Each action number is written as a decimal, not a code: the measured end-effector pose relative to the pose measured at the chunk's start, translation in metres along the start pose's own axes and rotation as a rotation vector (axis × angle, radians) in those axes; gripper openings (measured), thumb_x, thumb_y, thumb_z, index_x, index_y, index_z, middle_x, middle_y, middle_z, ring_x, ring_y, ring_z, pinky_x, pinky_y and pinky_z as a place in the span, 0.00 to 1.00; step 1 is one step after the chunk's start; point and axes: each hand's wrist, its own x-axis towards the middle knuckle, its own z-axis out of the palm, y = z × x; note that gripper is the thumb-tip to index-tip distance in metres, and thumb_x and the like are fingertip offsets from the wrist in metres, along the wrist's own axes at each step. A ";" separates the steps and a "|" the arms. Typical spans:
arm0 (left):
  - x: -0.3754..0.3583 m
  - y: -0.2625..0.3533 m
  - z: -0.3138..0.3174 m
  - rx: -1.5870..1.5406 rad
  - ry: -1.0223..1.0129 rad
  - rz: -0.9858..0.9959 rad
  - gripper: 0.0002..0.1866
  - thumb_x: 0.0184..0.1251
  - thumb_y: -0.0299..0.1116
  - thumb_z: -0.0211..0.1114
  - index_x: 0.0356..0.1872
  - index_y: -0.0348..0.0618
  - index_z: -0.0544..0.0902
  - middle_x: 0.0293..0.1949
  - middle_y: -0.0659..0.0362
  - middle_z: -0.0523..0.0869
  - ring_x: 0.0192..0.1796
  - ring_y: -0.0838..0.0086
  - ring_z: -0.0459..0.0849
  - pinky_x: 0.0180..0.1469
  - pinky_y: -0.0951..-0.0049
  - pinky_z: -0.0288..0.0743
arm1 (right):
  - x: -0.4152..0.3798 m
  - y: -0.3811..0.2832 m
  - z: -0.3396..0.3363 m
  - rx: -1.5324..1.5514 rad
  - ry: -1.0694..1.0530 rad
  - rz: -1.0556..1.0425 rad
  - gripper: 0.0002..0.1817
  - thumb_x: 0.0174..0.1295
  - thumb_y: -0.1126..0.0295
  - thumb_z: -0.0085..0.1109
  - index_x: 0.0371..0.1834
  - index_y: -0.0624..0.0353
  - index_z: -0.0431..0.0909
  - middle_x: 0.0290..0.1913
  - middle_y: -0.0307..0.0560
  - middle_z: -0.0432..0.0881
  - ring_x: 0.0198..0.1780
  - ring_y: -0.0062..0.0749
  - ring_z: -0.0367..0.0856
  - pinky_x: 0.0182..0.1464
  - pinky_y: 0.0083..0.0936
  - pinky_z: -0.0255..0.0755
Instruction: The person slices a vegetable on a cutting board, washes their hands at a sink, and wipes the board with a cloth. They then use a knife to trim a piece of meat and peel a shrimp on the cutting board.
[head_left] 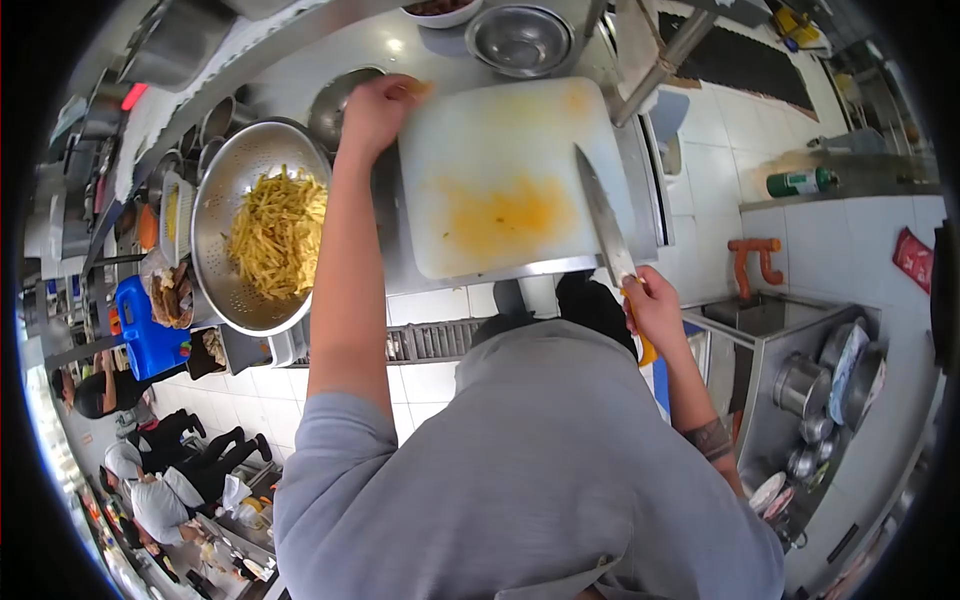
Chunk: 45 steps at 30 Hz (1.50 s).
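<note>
My left hand (380, 115) is closed on a small orange piece (418, 88) just beyond the upper left corner of the white cutting board (500, 130). The board lies on the steel counter and carries orange stains. In my right hand (651, 302), the fingers wrap round the yellow handle of a large knife (604, 215); its blade points away from me over the board's right edge. Left of my left forearm, a steel colander (215, 210) holds a heap of yellow-green strips (277, 235).
Two nested steel bowls (520, 40) stand beyond the board, near a white bowl (443, 12). Another bowl (333, 105) is behind my left hand. A blue jug (150, 325) stands at left. Other people (160, 500) are at lower left. Pots (802, 385) fill a shelf at right.
</note>
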 end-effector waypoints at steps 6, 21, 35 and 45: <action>-0.120 0.026 0.141 -0.158 -0.603 0.197 0.15 0.67 0.31 0.71 0.53 0.38 0.90 0.48 0.48 0.90 0.51 0.57 0.88 0.57 0.60 0.81 | 0.004 -0.001 0.018 -0.712 0.068 -0.401 0.15 0.77 0.60 0.56 0.48 0.63 0.78 0.25 0.61 0.84 0.29 0.58 0.87 0.34 0.50 0.78; -0.154 0.015 0.177 -0.119 -0.140 0.431 0.07 0.65 0.25 0.66 0.41 0.38 0.88 0.44 0.49 0.88 0.50 0.51 0.86 0.55 0.56 0.82 | -0.009 -0.046 0.067 -1.149 -0.115 -0.390 0.09 0.70 0.74 0.47 0.47 0.69 0.72 0.35 0.71 0.87 0.42 0.65 0.90 0.46 0.57 0.82; -0.151 0.012 0.173 -0.059 -0.206 0.449 0.06 0.66 0.28 0.67 0.38 0.38 0.88 0.41 0.50 0.89 0.47 0.52 0.87 0.52 0.56 0.82 | -0.011 -0.050 0.075 -1.176 -0.133 -0.445 0.10 0.69 0.76 0.47 0.49 0.70 0.70 0.38 0.72 0.87 0.44 0.65 0.90 0.47 0.56 0.82; -0.148 0.013 0.170 -0.061 -0.230 0.399 0.06 0.68 0.29 0.66 0.37 0.38 0.88 0.39 0.50 0.88 0.46 0.52 0.86 0.51 0.56 0.81 | 0.003 -0.034 0.085 -1.165 -0.123 -0.404 0.10 0.68 0.76 0.50 0.48 0.71 0.70 0.35 0.68 0.88 0.41 0.63 0.91 0.43 0.52 0.84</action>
